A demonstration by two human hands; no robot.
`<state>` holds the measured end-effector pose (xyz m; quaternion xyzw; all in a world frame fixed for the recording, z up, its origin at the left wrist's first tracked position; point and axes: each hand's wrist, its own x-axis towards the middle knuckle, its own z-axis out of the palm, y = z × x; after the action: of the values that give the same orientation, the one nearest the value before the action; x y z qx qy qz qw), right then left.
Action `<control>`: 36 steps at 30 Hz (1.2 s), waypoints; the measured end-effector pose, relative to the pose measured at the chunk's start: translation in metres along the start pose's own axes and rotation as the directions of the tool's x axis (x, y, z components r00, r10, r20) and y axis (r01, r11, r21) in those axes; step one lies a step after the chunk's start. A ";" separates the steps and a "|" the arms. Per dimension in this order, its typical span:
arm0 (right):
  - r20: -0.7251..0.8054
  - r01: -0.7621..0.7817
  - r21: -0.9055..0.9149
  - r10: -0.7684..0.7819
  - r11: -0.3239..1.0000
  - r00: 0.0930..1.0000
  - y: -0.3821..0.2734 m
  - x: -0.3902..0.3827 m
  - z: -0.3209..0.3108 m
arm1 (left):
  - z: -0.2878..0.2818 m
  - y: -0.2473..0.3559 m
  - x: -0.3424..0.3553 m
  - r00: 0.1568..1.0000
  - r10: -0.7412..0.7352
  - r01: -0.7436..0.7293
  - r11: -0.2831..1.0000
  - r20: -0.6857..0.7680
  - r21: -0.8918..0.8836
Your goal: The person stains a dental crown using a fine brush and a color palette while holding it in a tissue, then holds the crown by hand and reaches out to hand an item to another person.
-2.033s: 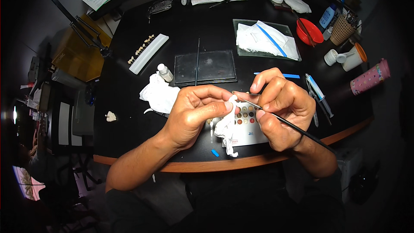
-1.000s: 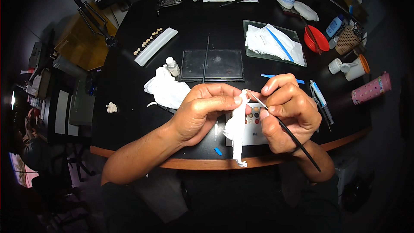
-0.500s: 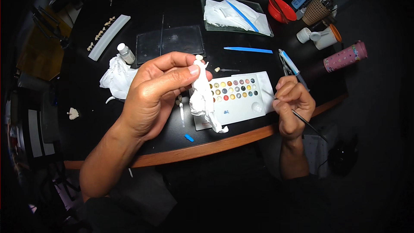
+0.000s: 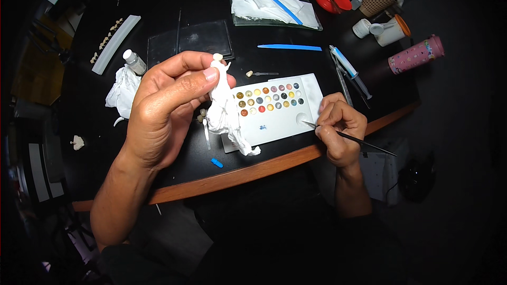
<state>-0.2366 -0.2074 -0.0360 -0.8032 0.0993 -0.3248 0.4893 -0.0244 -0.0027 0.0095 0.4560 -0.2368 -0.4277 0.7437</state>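
Between thumb and fingers, my left hand (image 4: 161,97) pinches a crumpled white tissue (image 4: 224,113) that hangs down over the left part of a palette. A small cream tooth crown (image 4: 217,57) pokes out at the tissue's top, just above my thumb tip. My right hand (image 4: 343,126) is closed around a thin dark brush (image 4: 369,143). The brush's tip is at the round shallow well near the right end of the white palette (image 4: 282,129). Rows of small coloured paint dots run along the palette, with a blue smear below them.
A small tooth piece (image 4: 249,74) lies beyond the palette, near a blue strip (image 4: 289,47) and a syringe (image 4: 351,74). Farther off are a glass plate (image 4: 237,20) with tissues, a red bowl (image 4: 346,3) and a pink bottle (image 4: 416,55). A small bottle (image 4: 134,62) stands at left.
My right hand has brought the brush tip to the palette's well. My left hand still holds the tissue and crown. The whole view has shifted, with the table sliding left and up in the picture.
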 end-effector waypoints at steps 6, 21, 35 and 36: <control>-0.022 -0.010 0.019 0.011 1.000 1.000 0.000 0.001 0.001 | -0.001 0.000 0.001 1.000 0.001 -0.001 1.000 -0.009 0.009; -0.171 0.438 0.157 -0.412 0.885 0.895 -0.043 0.037 0.052 | 0.000 0.000 -0.004 0.995 -0.093 0.096 0.989 0.032 -0.114; -0.218 0.617 0.118 -0.586 0.778 0.780 -0.040 0.059 0.097 | -0.003 -0.006 -0.004 0.991 -0.087 0.107 0.971 0.104 -0.212; -0.213 0.617 0.118 -0.587 0.778 0.781 -0.042 0.060 0.096 | -0.002 -0.006 -0.003 0.990 -0.079 0.103 0.971 0.117 -0.218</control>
<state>-0.1375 -0.1463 -0.0044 -0.7149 -0.1537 -0.5372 0.4204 -0.0270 -0.0002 0.0028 0.3562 -0.2058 -0.5091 0.7560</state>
